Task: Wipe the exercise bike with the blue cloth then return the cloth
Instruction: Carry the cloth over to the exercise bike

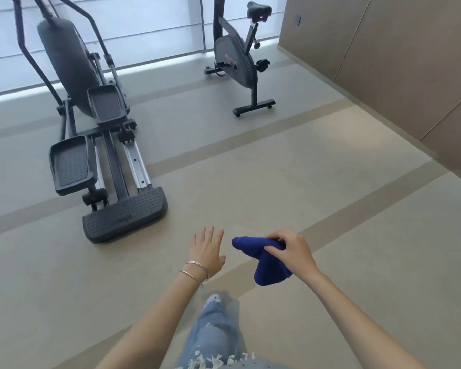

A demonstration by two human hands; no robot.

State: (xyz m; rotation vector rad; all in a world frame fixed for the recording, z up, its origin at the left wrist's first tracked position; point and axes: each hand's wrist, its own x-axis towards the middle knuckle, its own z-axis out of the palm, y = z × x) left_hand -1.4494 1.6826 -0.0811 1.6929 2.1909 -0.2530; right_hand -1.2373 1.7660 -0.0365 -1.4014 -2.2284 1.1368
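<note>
The grey exercise bike (236, 62) stands far ahead near the window, with its black saddle (258, 9) at the top right. My right hand (290, 249) is closed on the blue cloth (266, 259), which hangs bunched below my fingers, low in the middle of the view. My left hand (206, 249) is flat with spread fingers just left of the cloth, not touching it, and holds nothing. Both hands are well short of the bike.
A large black elliptical trainer (91, 123) fills the left side, its rear foot plate (125, 214) close to my left hand. Tan wall panels (383, 49) run along the right. Beige floor (277, 169) lies between me and the bike. My jeans-clad leg (216, 331) is below.
</note>
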